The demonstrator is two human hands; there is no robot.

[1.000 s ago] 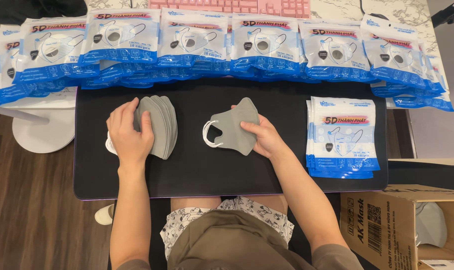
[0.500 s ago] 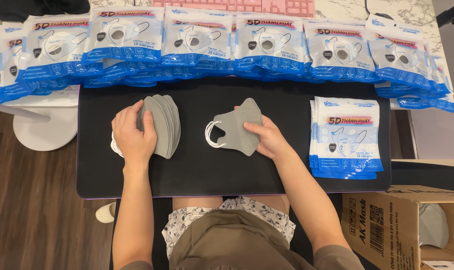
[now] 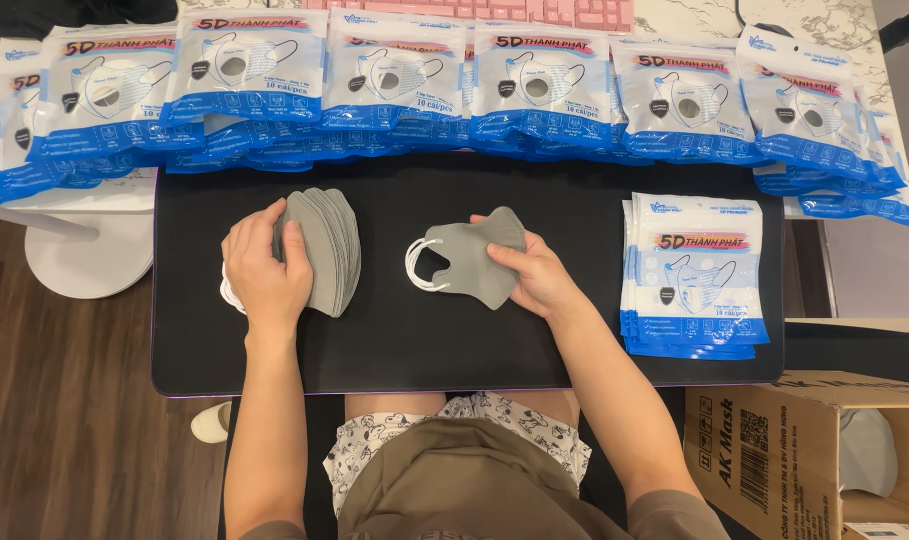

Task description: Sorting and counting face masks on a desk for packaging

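A single grey mask point(image 3: 471, 257) is pinched at its right edge by the right hand point(image 3: 537, 280), near the middle of the black mat point(image 3: 394, 350). Left of it on the mat, a fanned stack of grey masks point(image 3: 329, 248) is pressed under the left hand point(image 3: 264, 272), fingers curled over it; its white ear loops are mostly hidden.

One head-worn camera looks steeply down, close over the black mat point(image 3: 394, 340), taking in lap and floor.

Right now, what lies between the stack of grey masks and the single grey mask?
Head view: only bare black mat separates the stack of grey masks from the single grey mask; its white ear loops point toward the stack.
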